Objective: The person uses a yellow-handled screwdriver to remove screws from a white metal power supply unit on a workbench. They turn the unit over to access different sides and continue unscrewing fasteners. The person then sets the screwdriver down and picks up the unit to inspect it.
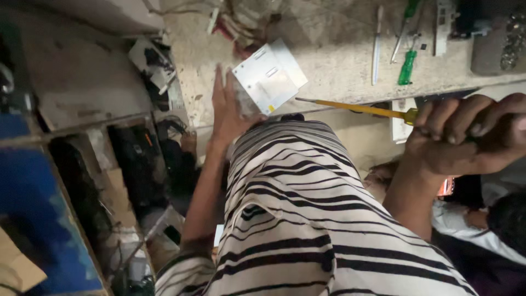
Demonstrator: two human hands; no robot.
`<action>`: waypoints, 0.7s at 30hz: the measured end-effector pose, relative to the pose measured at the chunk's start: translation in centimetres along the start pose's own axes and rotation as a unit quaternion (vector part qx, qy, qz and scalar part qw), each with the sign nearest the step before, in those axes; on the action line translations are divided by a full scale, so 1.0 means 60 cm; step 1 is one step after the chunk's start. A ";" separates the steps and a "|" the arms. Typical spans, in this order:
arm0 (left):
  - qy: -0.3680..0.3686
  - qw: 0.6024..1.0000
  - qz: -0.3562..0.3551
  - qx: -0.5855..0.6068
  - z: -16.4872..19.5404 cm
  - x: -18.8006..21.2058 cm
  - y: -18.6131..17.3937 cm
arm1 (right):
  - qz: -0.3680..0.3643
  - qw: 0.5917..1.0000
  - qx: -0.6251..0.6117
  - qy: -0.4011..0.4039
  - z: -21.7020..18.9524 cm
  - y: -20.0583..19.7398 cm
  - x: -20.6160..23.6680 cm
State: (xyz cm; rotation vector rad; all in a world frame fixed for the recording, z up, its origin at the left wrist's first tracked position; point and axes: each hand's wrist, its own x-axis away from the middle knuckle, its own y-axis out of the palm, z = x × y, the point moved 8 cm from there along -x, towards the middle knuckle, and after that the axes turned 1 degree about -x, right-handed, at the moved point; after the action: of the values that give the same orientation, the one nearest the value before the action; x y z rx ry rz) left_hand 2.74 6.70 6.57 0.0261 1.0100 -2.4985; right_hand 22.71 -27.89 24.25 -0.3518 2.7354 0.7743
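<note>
My left hand (230, 109) rests flat on the worn workbench (329, 49), fingers apart, touching the near corner of a white square electrical box (268, 77) that lies tilted on the bench. My right hand (466, 137) is closed around the handle of a long screwdriver (356, 108) with a yellow shaft, whose tip points left toward the box's lower edge. My black-and-white striped shirt (296, 219) fills the middle of the view.
Several tools, among them a green-handled screwdriver (407, 67) and a thin metal tool (377, 44), lie at the back right of the bench. Cluttered shelves with dark parts (131, 164) stand at the left. Another person's head and clothing (493, 219) show at the lower right.
</note>
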 end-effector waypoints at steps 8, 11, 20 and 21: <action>-0.041 0.996 -0.061 0.051 0.006 -0.027 0.038 | -0.187 0.976 -0.080 0.080 -0.001 0.110 -0.001; -0.023 0.998 -0.033 0.054 0.017 -0.034 0.033 | -0.233 0.960 -0.070 0.138 0.021 0.125 0.004; -0.029 0.998 -0.030 0.055 0.016 -0.033 0.036 | -0.271 0.940 -0.137 0.154 0.028 0.149 0.011; -0.030 0.998 -0.032 0.052 0.015 -0.033 0.038 | -0.265 0.946 -0.126 0.140 0.024 0.149 0.009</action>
State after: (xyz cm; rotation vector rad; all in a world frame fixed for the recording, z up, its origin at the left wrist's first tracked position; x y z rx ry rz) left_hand 5.57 5.45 6.10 -0.0511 0.8694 -2.5918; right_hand 19.75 -19.80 27.14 -1.2767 2.5764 0.9681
